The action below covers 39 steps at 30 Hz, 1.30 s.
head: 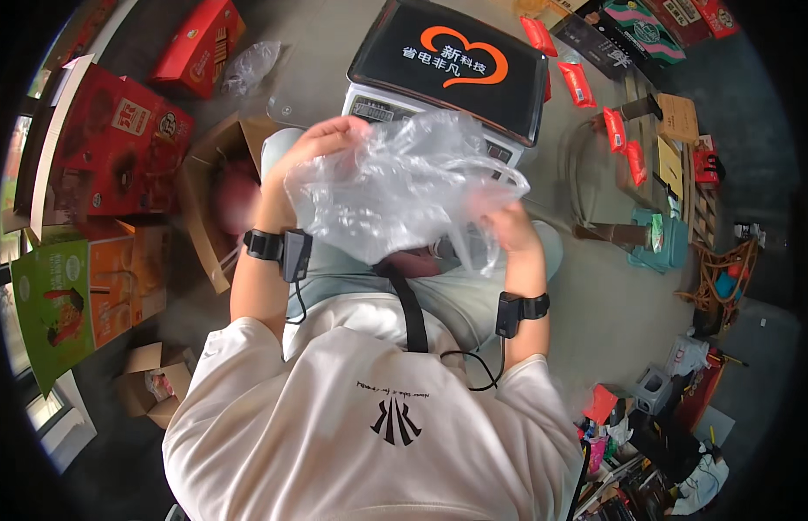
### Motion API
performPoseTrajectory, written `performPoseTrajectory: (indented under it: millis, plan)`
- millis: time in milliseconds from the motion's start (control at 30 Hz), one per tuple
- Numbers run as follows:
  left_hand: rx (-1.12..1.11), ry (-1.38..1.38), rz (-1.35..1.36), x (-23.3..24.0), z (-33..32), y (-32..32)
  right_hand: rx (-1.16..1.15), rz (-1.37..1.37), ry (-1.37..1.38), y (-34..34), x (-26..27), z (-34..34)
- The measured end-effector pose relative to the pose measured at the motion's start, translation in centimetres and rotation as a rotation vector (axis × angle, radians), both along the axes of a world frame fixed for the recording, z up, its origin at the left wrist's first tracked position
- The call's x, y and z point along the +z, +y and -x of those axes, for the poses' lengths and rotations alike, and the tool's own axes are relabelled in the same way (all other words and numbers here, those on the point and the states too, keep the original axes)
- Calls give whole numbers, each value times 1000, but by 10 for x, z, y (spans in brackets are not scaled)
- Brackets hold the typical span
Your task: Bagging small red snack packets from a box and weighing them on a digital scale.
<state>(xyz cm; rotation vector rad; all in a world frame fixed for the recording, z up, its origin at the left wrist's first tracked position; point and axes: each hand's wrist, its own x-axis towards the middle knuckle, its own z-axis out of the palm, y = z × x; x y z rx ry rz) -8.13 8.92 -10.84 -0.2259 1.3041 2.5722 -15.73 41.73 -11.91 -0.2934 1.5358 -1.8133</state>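
Note:
A crumpled clear plastic bag (391, 189) is spread between my two hands above my lap. My left hand (335, 138) grips its upper left side, with the fingertips partly behind the film. At the lower right, my right hand (505, 221) holds the bag near its handle loops; motion blur and plastic hide some of those fingers. Just beyond the bag stands a white electronic scale (362, 98) with a black weighing plate (404, 84) that bears an orange heart outline and writing. The bag covers part of the scale's front panel.
Several small red packets (576, 84) lie right of the scale. An open cardboard box (209, 241) with reddish contents stands by my left knee. Red cartons (111, 143) line the left side. Another clear bag (251, 67) lies at the table's left. A teal box (671, 241) sits at right.

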Motion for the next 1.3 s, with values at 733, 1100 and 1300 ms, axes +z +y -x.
performPoseTrajectory:
  millis: [733, 1100, 1300]
  plan:
    - [198, 1024, 1435, 110, -67, 112, -516, 639, -367, 2, 17, -16]
    - [-82, 394, 1110, -10, -20, 157, -563, 684, -448, -13, 31, -36]
    - [-303, 243, 428, -34, -21, 163, -214, 732, -383, -22, 20, -46]
